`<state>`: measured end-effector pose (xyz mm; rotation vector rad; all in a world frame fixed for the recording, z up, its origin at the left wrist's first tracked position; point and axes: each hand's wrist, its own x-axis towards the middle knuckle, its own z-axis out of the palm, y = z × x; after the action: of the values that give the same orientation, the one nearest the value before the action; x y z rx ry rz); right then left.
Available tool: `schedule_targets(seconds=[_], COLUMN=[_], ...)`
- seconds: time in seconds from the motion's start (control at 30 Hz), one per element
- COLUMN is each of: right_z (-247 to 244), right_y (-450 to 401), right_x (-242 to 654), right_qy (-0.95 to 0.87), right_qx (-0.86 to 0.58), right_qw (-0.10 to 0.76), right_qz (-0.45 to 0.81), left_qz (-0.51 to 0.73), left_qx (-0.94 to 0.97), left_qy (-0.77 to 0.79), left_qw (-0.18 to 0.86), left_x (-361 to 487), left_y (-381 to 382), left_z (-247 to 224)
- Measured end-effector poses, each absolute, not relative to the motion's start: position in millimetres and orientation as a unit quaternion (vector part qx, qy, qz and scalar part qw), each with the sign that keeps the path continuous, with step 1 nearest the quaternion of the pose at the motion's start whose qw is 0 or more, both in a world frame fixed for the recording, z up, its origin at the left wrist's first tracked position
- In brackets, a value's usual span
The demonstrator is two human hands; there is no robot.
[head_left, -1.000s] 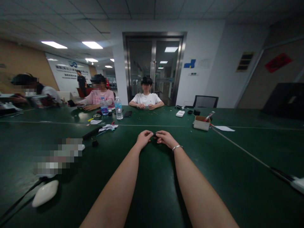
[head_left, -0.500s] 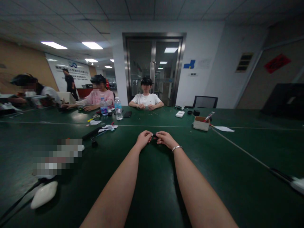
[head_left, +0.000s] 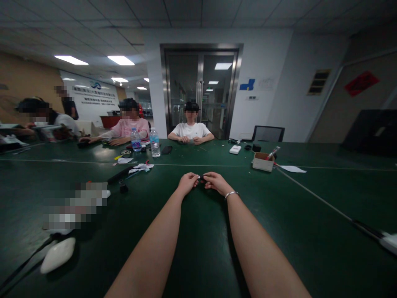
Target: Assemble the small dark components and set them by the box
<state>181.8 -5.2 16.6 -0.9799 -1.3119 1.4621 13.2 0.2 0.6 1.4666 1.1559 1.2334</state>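
Both arms reach forward over the dark green table (head_left: pixel 204 240), and the two hands face each other closely at its middle. My left hand (head_left: pixel 187 184) is closed in a pinch at a small, pale, shiny piece (head_left: pixel 199 177), too small to name. My right hand (head_left: pixel 216 183), below a silver bangle (head_left: pixel 231 194), is closed in a pinch on a small black piece (head_left: pixel 202 178). The two pieces lie almost end to end between the fingertips. Whether they are joined, I cannot tell.
Two water bottles (head_left: pixel 155 142) and a phone (head_left: pixel 166 150) stand ahead. A small cardboard box (head_left: pixel 263 162) with pens is to the right. A white rounded object (head_left: pixel 58 255) and cables lie left. Several people in headsets sit across the table, including a person in white (head_left: pixel 191 131).
My right fingers have shifted slightly at the black piece, and a reddish spot beneath it no longer shows. My left hand has barely moved. A standing person in the background has moved left.
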Motion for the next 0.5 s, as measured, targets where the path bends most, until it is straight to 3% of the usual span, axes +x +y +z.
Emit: schedule_targets(seconds=[0.5], right_z=[17.9], right_y=[-7.3], right_x=[181.3], right_qy=[-0.537], right_qx=[-0.401], right_qw=[0.451], right_qz=[0.589], left_qz=[0.481], left_qx=[0.600], left_qy=[0.479], left_qw=[0.422], left_x=[13.9], left_y=[-0.8], left_z=[1.7])
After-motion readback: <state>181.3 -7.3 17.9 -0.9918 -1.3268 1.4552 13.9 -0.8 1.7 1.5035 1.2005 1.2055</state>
